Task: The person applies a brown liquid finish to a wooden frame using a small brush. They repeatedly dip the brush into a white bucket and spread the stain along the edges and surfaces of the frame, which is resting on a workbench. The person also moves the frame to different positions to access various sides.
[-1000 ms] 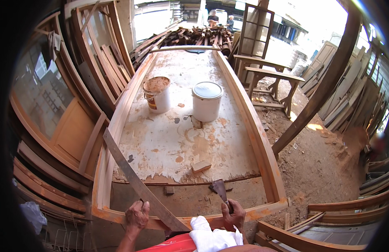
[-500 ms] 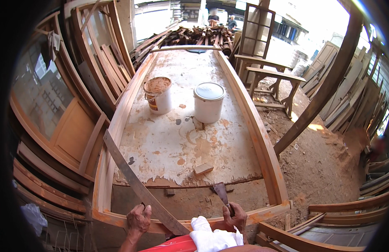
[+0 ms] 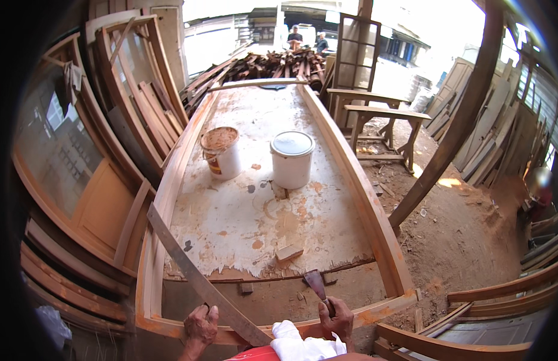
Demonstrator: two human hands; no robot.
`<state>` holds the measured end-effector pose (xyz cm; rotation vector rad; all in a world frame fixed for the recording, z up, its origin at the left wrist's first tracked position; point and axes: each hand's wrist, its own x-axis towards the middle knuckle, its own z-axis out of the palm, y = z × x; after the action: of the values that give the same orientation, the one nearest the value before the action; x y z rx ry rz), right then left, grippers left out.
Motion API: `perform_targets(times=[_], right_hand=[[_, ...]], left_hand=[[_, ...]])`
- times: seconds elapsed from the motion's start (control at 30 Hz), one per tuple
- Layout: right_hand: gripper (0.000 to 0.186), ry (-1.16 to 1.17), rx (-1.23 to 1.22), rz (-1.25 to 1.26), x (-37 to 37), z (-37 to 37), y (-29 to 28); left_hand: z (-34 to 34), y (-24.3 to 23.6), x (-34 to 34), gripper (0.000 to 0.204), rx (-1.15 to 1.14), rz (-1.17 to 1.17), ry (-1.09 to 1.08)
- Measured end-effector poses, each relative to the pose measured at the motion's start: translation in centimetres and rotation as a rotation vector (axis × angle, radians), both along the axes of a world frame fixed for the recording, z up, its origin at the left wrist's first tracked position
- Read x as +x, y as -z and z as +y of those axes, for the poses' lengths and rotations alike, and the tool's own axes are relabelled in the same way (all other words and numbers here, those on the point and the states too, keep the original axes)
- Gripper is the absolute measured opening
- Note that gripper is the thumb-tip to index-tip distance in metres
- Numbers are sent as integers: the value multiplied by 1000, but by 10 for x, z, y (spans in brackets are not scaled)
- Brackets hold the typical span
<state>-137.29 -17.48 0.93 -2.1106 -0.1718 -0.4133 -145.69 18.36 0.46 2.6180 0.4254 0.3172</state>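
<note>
My right hand point(image 3: 337, 320) is wrapped round the handle of a putty knife point(image 3: 316, 283), whose wide dark blade points forward and slightly left. At the near left, my left hand point(image 3: 201, 325) is closed with its thumb up, by the near rail of a large wooden frame point(image 3: 362, 314). A small dark bit shows at its fingers; what it holds is hidden. Just right of that hand, a long flat grey-brown strip point(image 3: 195, 275) slants across the frame's near left corner. White cloth point(image 3: 303, 343) and something red point(image 3: 255, 354) lie at my front, between my hands.
Inside the frame is a stained white board point(image 3: 231, 240) bearing a bucket of brown paste point(image 3: 223, 161), a lidded white bucket point(image 3: 292, 167) and a small wood block point(image 3: 289, 253). Door frames point(image 3: 89, 198) lean left. A slanted post point(image 3: 443, 174) and trestles point(image 3: 381, 108) stand right.
The whole view has tilted up a little, so the buckets and board sit lower in the picture. Both hands keep nearly the same place and grip.
</note>
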Motion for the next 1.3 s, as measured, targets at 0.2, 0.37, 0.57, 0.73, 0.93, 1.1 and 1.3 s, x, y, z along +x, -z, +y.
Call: perform_targets(times=[0.2, 0.37, 0.57, 0.73, 0.93, 1.1, 1.3], right_hand=[[27, -6, 4, 8, -4, 3, 4], [27, -5, -12, -8, 0, 3, 1], [26, 2, 8, -2, -3, 7, -5], [25, -3, -51, -21, 0, 7, -7], [24, 4, -61, -14, -2, 11, -6], [24, 12, -60, -4, 0, 13, -6], [24, 0, -8, -4, 0, 11, -1]], left_hand=[[-5, -10, -7, 45, -46, -11, -4], [-1, -6, -1, 42, -57, -1, -3], [5, -3, -5, 44, -68, 11, 7], [1, -9, -3, 45, -66, 27, -1], [0, -10, -3, 45, -61, 21, 0], [2, -8, -3, 44, -88, 40, -19], [7, 1, -4, 41, -121, 30, -36]])
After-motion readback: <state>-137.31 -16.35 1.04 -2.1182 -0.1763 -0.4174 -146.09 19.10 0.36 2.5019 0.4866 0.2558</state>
